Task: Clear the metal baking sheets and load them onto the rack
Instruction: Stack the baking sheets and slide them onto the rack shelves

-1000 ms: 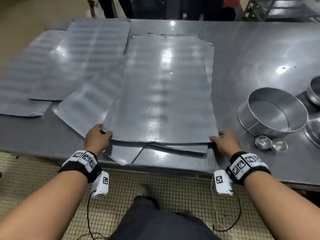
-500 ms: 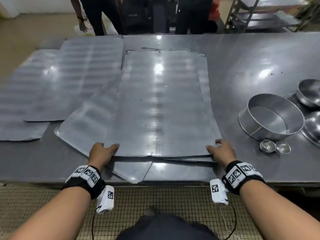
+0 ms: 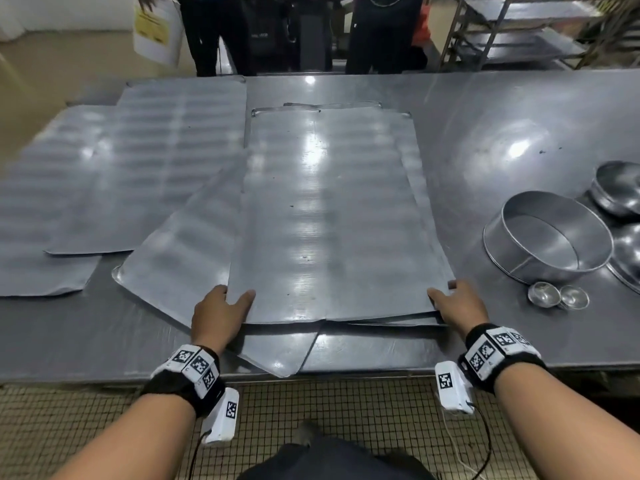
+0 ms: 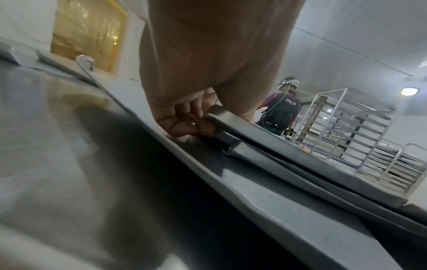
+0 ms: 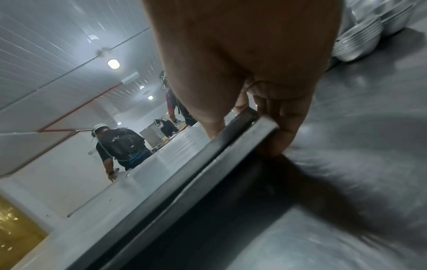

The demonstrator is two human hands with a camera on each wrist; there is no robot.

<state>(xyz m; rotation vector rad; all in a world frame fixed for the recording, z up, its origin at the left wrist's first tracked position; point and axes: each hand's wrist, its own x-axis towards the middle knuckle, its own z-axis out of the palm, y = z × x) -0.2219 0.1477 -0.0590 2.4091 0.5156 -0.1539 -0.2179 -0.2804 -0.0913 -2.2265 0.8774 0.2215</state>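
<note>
none of the baking sheets are on the rack (image 3: 519,32) yet: i've got my left hand (image 3: 216,315) and right hand (image 3: 457,306) curled round the near corners of the top sheet (image 3: 332,216), stacked mid-table (image 3: 519,116), with more sheets (image 3: 145,161) spread out left.

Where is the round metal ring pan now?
In the head view, the round metal ring pan stands on the table's right side, behind two small metal cups, right of the stacked baking sheets.
</note>
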